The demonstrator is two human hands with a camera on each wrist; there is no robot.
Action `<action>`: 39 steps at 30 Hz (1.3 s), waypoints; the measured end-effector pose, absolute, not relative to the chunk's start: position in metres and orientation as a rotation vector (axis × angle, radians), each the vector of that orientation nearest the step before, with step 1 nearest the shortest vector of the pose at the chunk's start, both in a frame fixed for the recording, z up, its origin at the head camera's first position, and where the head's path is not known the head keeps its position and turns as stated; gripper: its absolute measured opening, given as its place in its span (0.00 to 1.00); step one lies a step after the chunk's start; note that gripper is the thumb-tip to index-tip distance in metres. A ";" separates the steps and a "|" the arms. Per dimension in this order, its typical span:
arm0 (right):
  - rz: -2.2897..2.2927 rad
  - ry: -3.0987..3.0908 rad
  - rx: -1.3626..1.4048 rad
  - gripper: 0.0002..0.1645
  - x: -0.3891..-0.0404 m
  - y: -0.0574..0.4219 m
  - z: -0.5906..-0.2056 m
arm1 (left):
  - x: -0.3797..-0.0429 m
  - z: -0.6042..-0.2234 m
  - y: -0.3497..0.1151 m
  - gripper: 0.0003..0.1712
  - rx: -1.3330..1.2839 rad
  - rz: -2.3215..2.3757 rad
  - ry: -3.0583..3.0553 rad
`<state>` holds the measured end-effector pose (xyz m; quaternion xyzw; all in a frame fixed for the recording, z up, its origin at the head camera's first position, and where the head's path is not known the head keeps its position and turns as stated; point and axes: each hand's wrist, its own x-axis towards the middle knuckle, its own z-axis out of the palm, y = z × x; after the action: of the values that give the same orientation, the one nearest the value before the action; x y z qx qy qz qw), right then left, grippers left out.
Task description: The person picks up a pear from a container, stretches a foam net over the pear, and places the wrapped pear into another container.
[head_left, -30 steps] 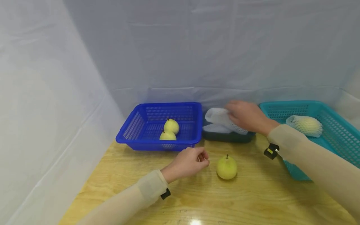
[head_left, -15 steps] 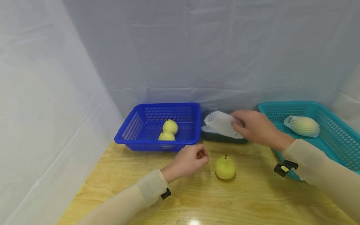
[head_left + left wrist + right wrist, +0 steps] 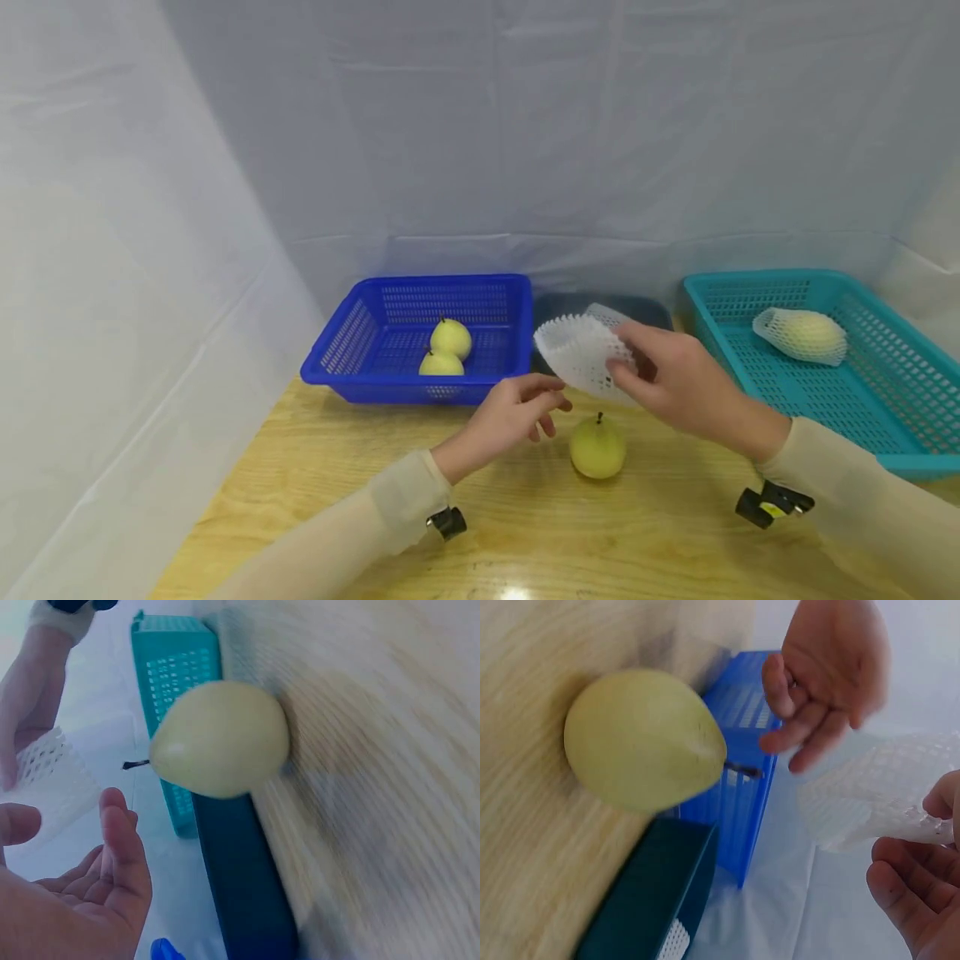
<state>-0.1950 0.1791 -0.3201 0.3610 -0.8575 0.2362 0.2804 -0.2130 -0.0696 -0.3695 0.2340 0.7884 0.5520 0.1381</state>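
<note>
My right hand (image 3: pixel 678 379) pinches a white foam net sleeve (image 3: pixel 581 354) between thumb and fingers, above and behind a pear. The sleeve's mouth faces left, toward my left hand (image 3: pixel 513 412), whose loosely bent fingers hold nothing. Fingertips of that hand come close to the sleeve's lower edge. On the wooden table a yellow-green pear (image 3: pixel 597 447) stands upright, stem up, just right of the left hand. In the right wrist view the foam net sleeve (image 3: pixel 877 791) hangs from the right fingers, with the left hand (image 3: pixel 832 675) apart from it.
A blue basket (image 3: pixel 420 381) at the back left holds two pears (image 3: pixel 451 339). Beside it, a dark tray (image 3: pixel 652 307) holds another foam net (image 3: pixel 606 315), partly hidden by my right hand. The teal basket (image 3: pixel 892 400) on the right contains a netted pear (image 3: pixel 802 335).
My right hand has lifted the foam net sleeve from the dark tray and brought it forward, toward the left hand. The left hand's fingers have uncurled somewhat. The loose pear stays on the table.
</note>
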 end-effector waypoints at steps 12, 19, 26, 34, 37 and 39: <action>0.657 -2.253 1.027 0.18 -0.180 0.170 -0.336 | -0.211 -0.360 -0.062 0.20 0.514 1.838 1.892; 0.656 -2.244 1.063 0.21 -0.179 0.168 -0.343 | -0.209 -0.359 -0.059 0.25 0.471 1.775 1.784; 0.602 -2.309 1.099 0.25 -0.176 0.169 -0.349 | -0.209 -0.363 -0.055 0.22 0.460 1.882 1.718; 0.671 -2.322 1.161 0.28 -0.176 0.173 -0.352 | -0.212 -0.363 -0.056 0.22 0.473 2.032 1.612; 0.786 -2.309 1.097 0.25 -0.175 0.173 -0.352 | -0.212 -0.361 -0.057 0.22 0.513 2.062 1.558; 0.906 -2.321 1.031 0.23 -0.175 0.172 -0.350 | -0.212 -0.360 -0.057 0.18 0.534 2.075 1.511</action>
<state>-0.1746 0.1723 -0.3504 0.3728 -0.8396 0.3277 0.2206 -0.2117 -0.0567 -0.3598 0.1969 0.5569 0.7648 0.2571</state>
